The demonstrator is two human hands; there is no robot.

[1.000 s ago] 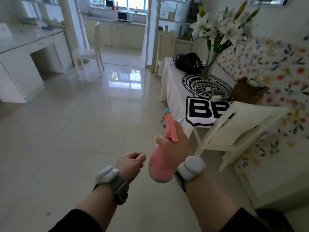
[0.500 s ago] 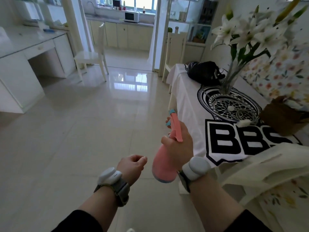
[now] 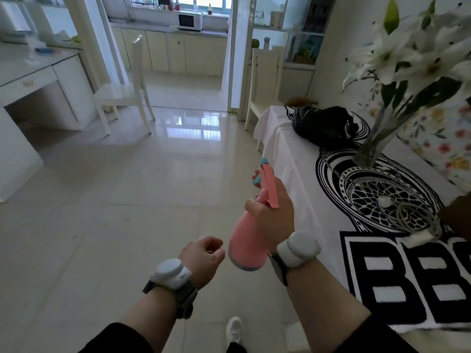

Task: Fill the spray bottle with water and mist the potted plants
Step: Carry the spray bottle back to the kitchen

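From the head camera I see the right hand [image 3: 274, 212] wrapped around the neck of a pink spray bottle [image 3: 248, 240], fingers pressed closed on it just below the pink trigger head, whose blue nozzle tip [image 3: 263, 163] points toward the far side of the room. The bottle hangs tilted, its rounded base near the left hand [image 3: 204, 258] but not touching it. I note the left hand curled into a loose fist, fingers drawn together on nothing. Both wrists carry white band-mounted devices, and dark sleeves cover the forearms at the near edge. To the right of the bottle stands a table [image 3: 285, 159] draped in a white cloth printed with a black wheel design and large block letters. On its far end lies a black bag [image 3: 321, 126]; nearer, a clear glass vase [image 3: 374, 146] holds white lilies [image 3: 413, 54] with green stems, rising to the upper right. I cannot tell whether the bottle holds water, as its body is opaque. The floor is glossy pale tile. At far left I see a white desk [image 3: 38, 80] with a white chair [image 3: 122, 95] beside it; beyond, a kitchen counter carries a white microwave [image 3: 190, 20]. A white shoe [image 3: 234, 329] shows at the near edge.
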